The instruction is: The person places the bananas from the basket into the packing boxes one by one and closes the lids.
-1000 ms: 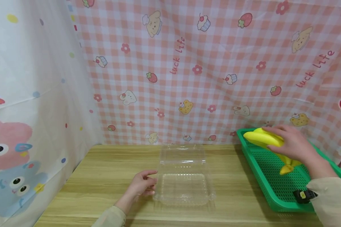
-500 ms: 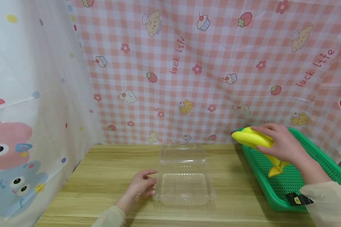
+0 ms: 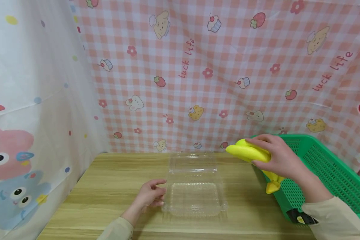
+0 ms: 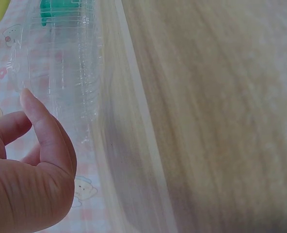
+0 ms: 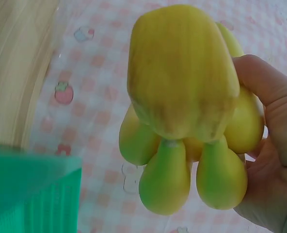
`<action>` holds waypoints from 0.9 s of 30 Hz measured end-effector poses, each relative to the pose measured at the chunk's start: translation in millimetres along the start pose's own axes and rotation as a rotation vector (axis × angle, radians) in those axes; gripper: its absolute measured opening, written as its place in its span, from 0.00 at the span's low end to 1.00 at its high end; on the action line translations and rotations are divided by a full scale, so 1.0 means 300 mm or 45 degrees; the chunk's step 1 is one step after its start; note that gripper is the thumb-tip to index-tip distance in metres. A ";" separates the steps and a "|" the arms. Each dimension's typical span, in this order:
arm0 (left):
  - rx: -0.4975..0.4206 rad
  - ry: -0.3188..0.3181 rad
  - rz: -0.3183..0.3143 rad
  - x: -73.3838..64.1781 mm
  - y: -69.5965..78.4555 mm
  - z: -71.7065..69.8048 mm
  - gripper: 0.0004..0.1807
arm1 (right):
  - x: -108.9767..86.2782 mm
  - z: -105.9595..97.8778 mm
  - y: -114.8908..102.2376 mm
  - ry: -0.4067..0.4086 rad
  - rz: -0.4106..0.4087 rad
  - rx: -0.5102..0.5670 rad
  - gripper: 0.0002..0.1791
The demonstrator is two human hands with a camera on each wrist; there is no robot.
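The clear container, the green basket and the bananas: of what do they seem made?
Clear container: probably thin, glossy plastic; see-through, with bright highlights on its ridges.
Green basket: likely moulded plastic, fairly smooth, with regular perforations.
Bananas: perhaps foam or plastic imitations, smooth, mostly matte; colours blend like paint.

Curtained-off tabletop nook, room type unclear: wooden table (image 3: 108, 186), pink checked cloth (image 3: 228, 60) behind, white cartoon cloth (image 3: 39, 80) left.

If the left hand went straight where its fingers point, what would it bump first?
Probably the clear plastic box, right beside the left hand; I can't tell whether they touch.
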State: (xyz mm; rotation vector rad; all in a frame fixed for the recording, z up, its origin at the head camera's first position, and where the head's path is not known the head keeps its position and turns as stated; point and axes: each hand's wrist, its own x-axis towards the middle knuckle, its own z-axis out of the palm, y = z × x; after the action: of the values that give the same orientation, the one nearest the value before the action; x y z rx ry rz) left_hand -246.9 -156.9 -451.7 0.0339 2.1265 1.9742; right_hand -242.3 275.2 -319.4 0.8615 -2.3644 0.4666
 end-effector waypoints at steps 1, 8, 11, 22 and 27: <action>-0.001 0.002 0.000 0.000 0.000 0.000 0.28 | 0.002 0.007 -0.007 0.003 -0.012 0.009 0.35; -0.005 0.005 0.002 0.002 -0.003 0.000 0.27 | 0.012 0.056 -0.049 -0.005 -0.025 0.065 0.35; -0.007 0.004 0.003 0.002 -0.005 0.000 0.28 | 0.015 0.079 -0.065 -0.013 -0.037 0.085 0.34; -0.003 0.005 0.003 0.003 -0.006 -0.001 0.28 | 0.032 0.161 -0.115 -0.011 -0.095 0.144 0.36; -0.003 0.003 0.001 0.002 -0.005 -0.001 0.28 | 0.043 0.201 -0.132 0.012 -0.141 0.162 0.35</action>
State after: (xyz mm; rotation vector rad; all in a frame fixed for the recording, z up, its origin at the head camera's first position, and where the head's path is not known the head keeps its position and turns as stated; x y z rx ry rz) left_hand -247.4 -157.3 -453.3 0.0321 2.1254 1.9780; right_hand -247.7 210.6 -353.1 1.0399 -2.2836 0.5792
